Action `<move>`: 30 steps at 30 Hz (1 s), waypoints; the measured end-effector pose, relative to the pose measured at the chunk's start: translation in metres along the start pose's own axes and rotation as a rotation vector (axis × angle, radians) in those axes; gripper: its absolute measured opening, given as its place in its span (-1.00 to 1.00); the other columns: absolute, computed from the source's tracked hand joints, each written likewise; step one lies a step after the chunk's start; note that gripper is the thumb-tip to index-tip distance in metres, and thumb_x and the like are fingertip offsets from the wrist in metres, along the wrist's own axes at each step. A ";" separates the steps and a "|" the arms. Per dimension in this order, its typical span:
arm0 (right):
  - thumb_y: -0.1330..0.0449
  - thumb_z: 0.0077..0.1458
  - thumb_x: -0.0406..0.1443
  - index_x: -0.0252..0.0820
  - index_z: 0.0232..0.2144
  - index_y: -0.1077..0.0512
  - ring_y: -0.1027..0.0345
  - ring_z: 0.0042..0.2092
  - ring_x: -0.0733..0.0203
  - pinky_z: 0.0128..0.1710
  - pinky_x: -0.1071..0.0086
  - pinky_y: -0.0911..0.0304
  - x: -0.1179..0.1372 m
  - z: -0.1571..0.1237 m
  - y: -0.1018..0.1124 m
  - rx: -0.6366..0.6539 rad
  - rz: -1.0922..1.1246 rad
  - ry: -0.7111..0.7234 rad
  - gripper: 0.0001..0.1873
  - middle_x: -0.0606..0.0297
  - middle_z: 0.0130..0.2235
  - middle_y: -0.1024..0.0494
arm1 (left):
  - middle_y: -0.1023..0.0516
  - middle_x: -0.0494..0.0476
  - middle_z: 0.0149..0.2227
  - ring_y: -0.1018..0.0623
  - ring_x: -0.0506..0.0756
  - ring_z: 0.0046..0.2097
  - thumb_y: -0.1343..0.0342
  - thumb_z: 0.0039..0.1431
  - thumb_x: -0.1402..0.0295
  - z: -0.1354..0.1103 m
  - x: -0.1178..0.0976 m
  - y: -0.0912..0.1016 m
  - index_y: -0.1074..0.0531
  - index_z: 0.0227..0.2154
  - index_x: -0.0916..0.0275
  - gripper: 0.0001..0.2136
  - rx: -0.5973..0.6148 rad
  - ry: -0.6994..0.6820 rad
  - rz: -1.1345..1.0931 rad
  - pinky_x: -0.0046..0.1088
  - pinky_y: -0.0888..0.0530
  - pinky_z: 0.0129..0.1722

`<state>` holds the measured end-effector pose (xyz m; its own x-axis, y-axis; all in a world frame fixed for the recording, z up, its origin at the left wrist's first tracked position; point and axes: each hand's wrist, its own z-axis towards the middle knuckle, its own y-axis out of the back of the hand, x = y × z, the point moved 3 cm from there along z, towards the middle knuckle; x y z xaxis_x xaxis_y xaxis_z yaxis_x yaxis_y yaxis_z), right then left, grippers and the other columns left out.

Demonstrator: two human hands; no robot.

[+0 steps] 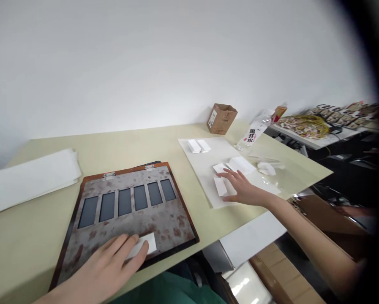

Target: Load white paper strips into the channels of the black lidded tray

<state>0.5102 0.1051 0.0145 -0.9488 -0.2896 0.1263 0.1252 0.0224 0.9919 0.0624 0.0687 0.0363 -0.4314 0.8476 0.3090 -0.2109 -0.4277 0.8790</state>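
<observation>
A small white card stack (150,244) sits between the thumb and fingers of my left hand (110,261), which rests low on the stained grey metal plate (176,223). The plate has a row of several dark rectangular windows (140,197) and is hinged to a brown-edged board (81,185). On a white paper sheet (195,169) to the right, my right hand (240,188) spans another small white card stack (220,186), thumb at its near end and fingertips at its far end. More white cards (241,164) lie just beyond those fingers.
Two small white stacks (198,146) lie at the sheet's far end. Behind are a brown paper bag (222,119) and a tilted clear bottle (254,131). Clear plastic (267,169) lies to the right. Large white sheets (34,177) lie left. Cardboard boxes (278,270) stand below the table edge.
</observation>
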 end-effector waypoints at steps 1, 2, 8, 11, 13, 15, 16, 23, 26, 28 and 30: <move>-0.17 0.11 0.05 -0.15 0.21 -0.15 0.14 0.32 -0.19 0.24 -0.25 0.22 -0.008 0.001 -0.004 0.028 0.010 -0.010 -0.28 0.06 0.28 -0.10 | -0.48 0.08 -0.11 -0.42 0.13 -0.09 0.16 0.23 0.58 0.000 -0.001 0.000 -0.32 -0.02 0.15 -0.66 -0.011 0.011 -0.001 -0.34 -0.31 -0.12; -0.17 0.11 0.04 -0.14 0.20 -0.15 0.15 0.32 -0.18 0.24 -0.24 0.23 -0.013 0.001 -0.007 0.051 0.019 -0.016 -0.29 0.07 0.29 -0.09 | -0.48 0.09 -0.11 -0.42 0.14 -0.10 0.15 0.22 0.57 0.001 -0.003 0.000 -0.32 -0.02 0.16 -0.67 -0.020 0.009 0.002 -0.33 -0.32 -0.13; -0.19 0.06 0.05 -0.13 0.18 -0.14 0.07 0.30 -0.18 0.26 -0.25 0.30 -0.021 0.005 -0.018 0.114 0.049 -0.012 -0.26 0.06 0.24 -0.16 | -0.51 0.24 -0.08 -0.48 0.17 -0.11 0.07 0.21 0.49 -0.001 -0.010 0.002 -0.35 -0.02 0.26 -0.71 0.030 -0.085 0.071 -0.31 -0.44 -0.14; -0.20 0.02 0.02 0.01 0.15 -0.15 -0.02 0.28 -0.17 0.31 -0.16 0.31 -0.022 0.005 -0.016 0.091 0.056 -0.004 -0.32 0.08 0.22 -0.21 | -0.52 0.37 -0.07 -0.51 0.24 -0.07 0.03 0.19 0.44 -0.001 -0.016 0.006 -0.35 0.01 0.36 -0.67 0.031 -0.132 0.118 -0.28 -0.50 -0.16; -0.21 0.01 -0.04 0.13 0.10 -0.16 -0.06 0.27 -0.15 0.34 -0.03 0.31 -0.023 0.005 -0.014 0.058 0.058 0.001 -0.39 0.09 0.19 -0.26 | -0.51 0.45 -0.08 -0.53 0.30 -0.06 0.00 0.17 0.41 0.000 -0.019 0.008 -0.36 0.01 0.41 -0.65 0.032 -0.157 0.145 -0.25 -0.53 -0.19; -0.22 0.00 -0.08 0.17 0.06 -0.16 -0.09 0.25 -0.19 0.34 -0.02 0.29 -0.020 0.008 -0.009 0.030 0.060 0.009 -0.43 0.06 0.16 -0.30 | -0.51 0.51 -0.09 -0.54 0.33 -0.06 -0.01 0.16 0.39 0.003 -0.021 0.010 -0.36 0.00 0.45 -0.64 0.029 -0.178 0.169 -0.22 -0.55 -0.21; -0.22 0.00 -0.09 0.17 0.05 -0.16 -0.11 0.24 -0.22 0.33 -0.05 0.27 -0.017 0.012 -0.006 0.019 0.062 0.015 -0.44 0.02 0.15 -0.30 | -0.51 0.53 -0.10 -0.54 0.34 -0.07 -0.01 0.16 0.38 0.004 -0.022 0.011 -0.37 -0.01 0.46 -0.64 0.030 -0.188 0.180 -0.21 -0.56 -0.22; -0.14 0.12 -0.01 0.02 0.11 -0.09 0.12 0.33 -0.13 0.30 -0.20 0.24 0.102 0.068 0.021 0.019 0.085 0.206 -0.43 0.00 0.19 -0.24 | -0.54 0.53 -0.16 -0.57 0.38 -0.11 0.03 0.18 0.37 0.010 -0.025 0.016 -0.41 -0.06 0.48 -0.66 0.036 -0.230 0.221 -0.18 -0.61 -0.27; -0.13 0.13 -0.01 -0.01 0.02 -0.18 0.20 0.36 -0.04 0.31 -0.18 0.33 0.187 0.100 0.024 0.085 0.106 0.409 -0.54 0.19 0.17 -0.29 | -0.55 0.52 -0.16 -0.58 0.37 -0.13 0.06 0.20 0.38 0.011 -0.026 0.016 -0.41 -0.06 0.49 -0.66 0.022 -0.236 0.241 -0.19 -0.61 -0.26; -0.13 0.14 -0.04 -0.06 -0.01 -0.23 0.26 0.37 -0.03 0.32 -0.15 0.37 0.237 0.121 0.024 0.102 0.111 0.514 -0.57 0.19 0.15 -0.30 | -0.55 0.51 -0.16 -0.58 0.36 -0.14 0.07 0.20 0.38 0.011 -0.027 0.015 -0.41 -0.05 0.49 -0.66 0.015 -0.230 0.255 -0.22 -0.60 -0.26; -0.16 0.12 -0.06 -0.13 0.01 -0.24 0.30 0.37 -0.06 0.31 -0.16 0.43 0.277 0.140 0.022 0.097 0.113 0.582 -0.53 0.14 0.16 -0.28 | -0.56 0.49 -0.17 -0.59 0.35 -0.15 0.06 0.20 0.39 0.011 -0.028 0.012 -0.41 -0.06 0.48 -0.66 0.011 -0.212 0.274 -0.23 -0.60 -0.27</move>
<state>0.2098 0.1598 0.0731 -0.6128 -0.7563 0.2290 0.1626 0.1629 0.9731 0.0813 0.0430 0.0425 -0.2784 0.7483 0.6021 -0.1027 -0.6465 0.7560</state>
